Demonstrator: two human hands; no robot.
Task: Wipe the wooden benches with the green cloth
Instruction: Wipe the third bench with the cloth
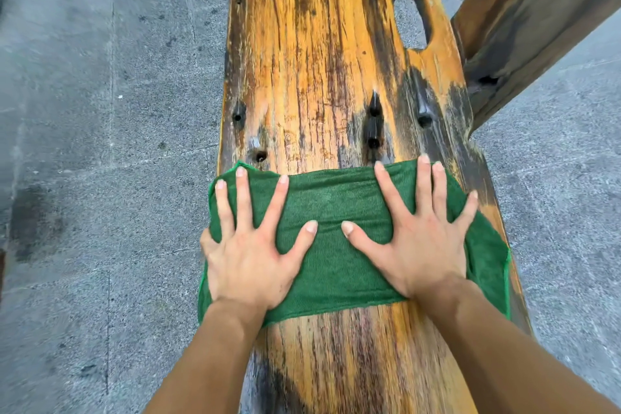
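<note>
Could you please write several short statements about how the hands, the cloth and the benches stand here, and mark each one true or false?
1. Both hands press flat on the green cloth. True: the left hand and the right hand lie on it with fingers spread.
2. The cloth covers the large oval hole in the wooden bench. False: the hole lies bare at the far right corner, well beyond the cloth.
3. The cloth spans the plank from edge to edge. True: it hangs over both sides.
4. The bench stands on grass. False: it stands on grey paving.
5. A second wooden bench shows at the upper right. True.
</note>
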